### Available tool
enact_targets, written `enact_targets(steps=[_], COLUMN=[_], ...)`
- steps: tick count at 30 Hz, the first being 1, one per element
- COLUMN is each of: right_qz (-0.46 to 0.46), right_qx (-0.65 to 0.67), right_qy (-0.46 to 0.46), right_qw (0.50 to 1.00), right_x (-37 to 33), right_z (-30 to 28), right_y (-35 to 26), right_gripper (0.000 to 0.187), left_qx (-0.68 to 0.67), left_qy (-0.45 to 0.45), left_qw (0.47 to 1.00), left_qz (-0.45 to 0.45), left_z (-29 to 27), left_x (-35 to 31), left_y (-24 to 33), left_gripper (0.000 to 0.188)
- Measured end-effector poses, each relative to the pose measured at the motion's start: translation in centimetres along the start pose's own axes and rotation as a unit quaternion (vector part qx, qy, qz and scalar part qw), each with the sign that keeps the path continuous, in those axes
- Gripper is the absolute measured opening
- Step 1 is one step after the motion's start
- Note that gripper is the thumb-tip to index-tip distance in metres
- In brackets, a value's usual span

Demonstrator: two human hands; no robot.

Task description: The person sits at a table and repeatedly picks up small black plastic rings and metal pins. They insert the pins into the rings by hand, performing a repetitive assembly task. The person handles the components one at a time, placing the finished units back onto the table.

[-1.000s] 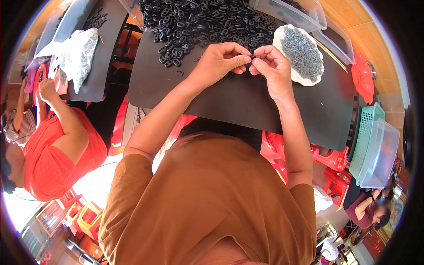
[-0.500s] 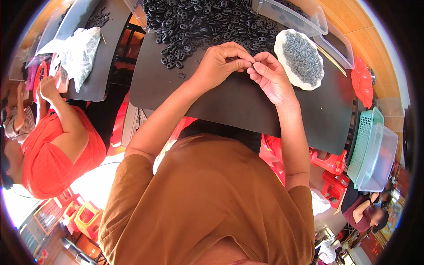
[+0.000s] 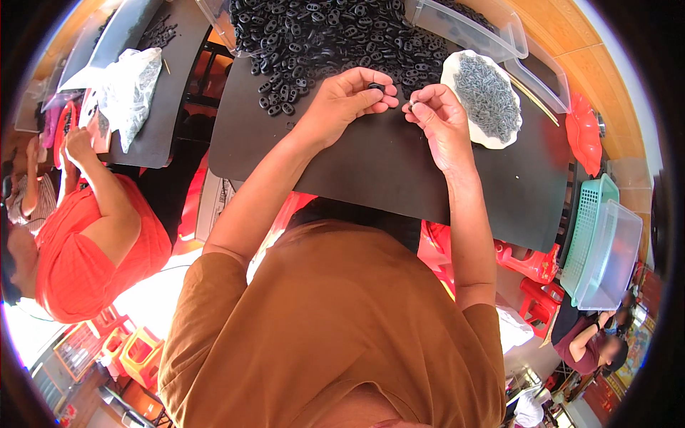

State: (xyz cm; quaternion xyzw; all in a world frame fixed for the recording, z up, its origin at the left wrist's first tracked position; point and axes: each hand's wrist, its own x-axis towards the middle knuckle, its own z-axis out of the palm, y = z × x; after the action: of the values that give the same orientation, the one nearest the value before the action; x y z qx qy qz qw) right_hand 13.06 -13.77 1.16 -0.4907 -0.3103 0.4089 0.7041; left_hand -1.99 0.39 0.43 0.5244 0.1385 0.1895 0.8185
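Between the thumb and fingers of my left hand (image 3: 351, 98) is a small black two-holed plastic piece (image 3: 376, 86). My right hand (image 3: 439, 118) pinches something tiny at its fingertips, partly dark and too small to name. A short gap separates the two hands above the dark table (image 3: 342, 167). Just beyond them spreads a big heap of similar black oval pieces (image 3: 321, 43), many showing two holes. Right of my right hand stands a white scalloped bowl (image 3: 492, 145) full of thin grey metallic bits (image 3: 489, 96), which look like small springs.
Clear plastic bins (image 3: 471, 32) border the heap at the back. Thin sticks (image 3: 535, 100), a red dish (image 3: 585, 135) and a green basket (image 3: 585, 228) are on the right. At the left, a person in red (image 3: 107, 242) sits by another table with a white plastic bag (image 3: 132, 96).
My hands have drawn apart; their fingertips were together before. The black piece now shows in my left fingers, and my right hand still pinches.
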Motion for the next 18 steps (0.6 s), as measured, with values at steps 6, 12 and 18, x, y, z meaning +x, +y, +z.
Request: enact_targets(steps=[6, 12, 18], right_qz=[0.011, -0.108, -0.396], right_qx=[-0.012, -0.122, -0.456], right_qy=[-0.005, 0.021, 0.015], right_qw=[1.0, 0.986, 0.797], right_x=[0.5, 0.8, 0.6], right_z=[0.1, 0.7, 2.1], right_y=[-0.2, 0.3, -0.5], right_gripper=[0.015, 0.016, 0.022], left_qx=[0.007, -0.026, -0.007], left_qy=[0.003, -0.021, -0.025], left_qw=[1.0, 0.998, 0.995], left_qz=[0.001, -0.062, -0.101], left_z=[0.3, 0.2, 0.3], left_x=[-0.1, 0.0, 0.0], left_y=[0.4, -0.4, -0.1], left_gripper=[0.018, 0.017, 0.018])
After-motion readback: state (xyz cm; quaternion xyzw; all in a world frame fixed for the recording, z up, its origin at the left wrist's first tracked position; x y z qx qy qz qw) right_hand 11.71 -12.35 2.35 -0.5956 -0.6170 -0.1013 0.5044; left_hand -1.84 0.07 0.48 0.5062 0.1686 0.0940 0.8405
